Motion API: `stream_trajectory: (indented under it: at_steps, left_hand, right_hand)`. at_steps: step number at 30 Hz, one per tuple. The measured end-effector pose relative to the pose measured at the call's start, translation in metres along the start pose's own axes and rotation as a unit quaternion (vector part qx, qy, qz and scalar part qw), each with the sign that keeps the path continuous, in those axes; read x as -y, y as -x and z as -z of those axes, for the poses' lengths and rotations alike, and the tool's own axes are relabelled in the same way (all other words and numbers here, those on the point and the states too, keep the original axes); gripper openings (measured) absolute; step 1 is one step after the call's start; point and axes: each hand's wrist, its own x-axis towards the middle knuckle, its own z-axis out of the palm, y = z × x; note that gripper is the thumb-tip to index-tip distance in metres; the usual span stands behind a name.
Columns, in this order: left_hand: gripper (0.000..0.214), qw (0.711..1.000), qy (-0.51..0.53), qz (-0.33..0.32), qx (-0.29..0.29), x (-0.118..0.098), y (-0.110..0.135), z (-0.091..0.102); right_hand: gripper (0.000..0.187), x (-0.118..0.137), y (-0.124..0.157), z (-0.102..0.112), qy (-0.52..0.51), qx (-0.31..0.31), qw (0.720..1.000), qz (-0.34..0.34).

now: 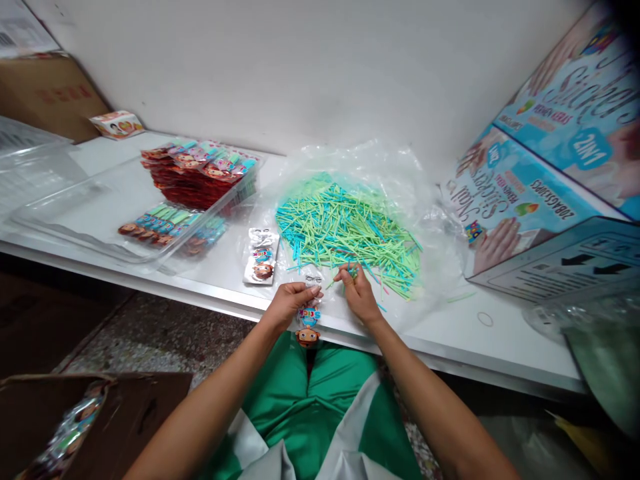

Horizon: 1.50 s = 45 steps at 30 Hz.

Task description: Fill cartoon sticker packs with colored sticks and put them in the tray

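My left hand (290, 301) is closed on a small clear packet (309, 319) with a cartoon face and the word "Stick", held at the front edge of the white table (450, 330). My right hand (357, 290) pinches a few thin green sticks (350, 270) at the near edge of a big heap of green and blue sticks (347, 230). The heap lies on a crumpled clear plastic bag (400, 173). A short stack of empty packets (261, 257) lies just left of my hands.
A clear tray (75, 213) at the left holds filled packets (170, 223) and a red stack of them (197, 173). Blue sticker cartons (540, 193) stand at the right. A brown cardboard box (100, 413) with packets sits on the floor at lower left.
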Motion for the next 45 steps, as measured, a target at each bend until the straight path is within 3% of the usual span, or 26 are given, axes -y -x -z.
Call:
stream_trajectory:
  at_steps: [4, 11, 18, 35, 41, 45]
  left_hand:
    - [0.029, 1.000, 0.002, -0.006, 0.004, 0.002, -0.001, 0.001]
    - [0.033, 1.000, 0.002, -0.001, 0.001, 0.002, -0.001, 0.001]
    - [0.034, 1.000, 0.008, 0.001, -0.001, 0.002, 0.000, 0.001]
    - [0.032, 1.000, 0.026, 0.003, 0.002, 0.002, 0.000, 0.001]
    - [0.029, 1.000, 0.031, -0.003, 0.002, -0.002, 0.002, -0.003]
    - [0.033, 0.998, 0.049, -0.005, 0.027, -0.009, 0.008, -0.008]
  right_hand:
    - [0.020, -0.005, 0.001, 0.001, 0.015, -0.015, 1.000, -0.005]
    - [0.027, -0.012, 0.009, 0.000, 0.035, 0.051, 0.998, -0.022]
    - [0.028, -0.012, 0.003, 0.003, -0.029, -0.032, 0.999, -0.027]
    - [0.024, -0.015, 0.005, 0.000, -0.037, -0.008, 0.997, -0.061]
    - [0.025, 0.001, 0.005, 0.005, 0.021, 0.000, 0.998, -0.053]
    - [0.023, 0.025, 0.002, 0.016, 0.082, 0.052, 0.995, -0.033]
